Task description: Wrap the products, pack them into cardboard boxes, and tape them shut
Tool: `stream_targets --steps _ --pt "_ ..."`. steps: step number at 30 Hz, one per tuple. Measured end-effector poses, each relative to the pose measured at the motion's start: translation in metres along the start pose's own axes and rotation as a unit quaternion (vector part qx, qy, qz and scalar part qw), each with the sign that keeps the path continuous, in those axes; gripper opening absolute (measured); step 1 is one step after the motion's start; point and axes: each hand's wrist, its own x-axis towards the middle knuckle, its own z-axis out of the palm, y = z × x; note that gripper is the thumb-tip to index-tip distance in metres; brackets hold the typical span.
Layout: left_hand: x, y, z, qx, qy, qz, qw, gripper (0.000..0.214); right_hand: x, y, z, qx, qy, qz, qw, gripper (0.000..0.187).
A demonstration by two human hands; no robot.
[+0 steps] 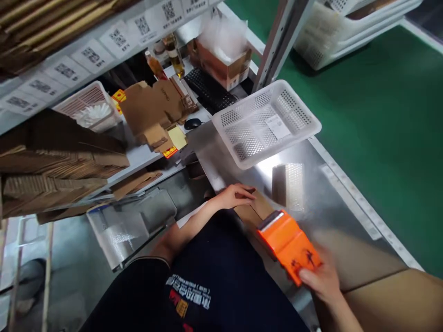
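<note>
My left hand (pixel 236 195) lies flat, fingers together, on the top of a small brown cardboard box (pixel 255 212) at the near edge of the steel table (pixel 328 203). My right hand (pixel 321 279) grips an orange tape dispenser (pixel 288 243), whose front end rests on the box's top flap. The hand is a little smeared by motion, but its fingers are wrapped round the dispenser's rear.
A white perforated plastic basket (pixel 266 122) stands on the table just beyond the box. Behind it lie a keyboard (pixel 207 90), a mouse (pixel 192 123), flattened cartons (pixel 152 108), bottles and a shelf with QR labels. Stacked cardboard fills the left. Green floor lies to the right.
</note>
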Motion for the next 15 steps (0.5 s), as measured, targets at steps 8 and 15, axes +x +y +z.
stream_targets --steps 8,15 --pt "-0.008 0.005 0.008 0.024 0.031 -0.011 0.999 0.038 0.035 0.025 0.018 0.020 -0.080 0.013 0.997 0.060" --pt "-0.030 0.089 0.007 0.177 -0.028 -0.170 0.969 0.047 0.029 0.025 0.018 0.006 -0.067 -0.003 0.998 0.061"
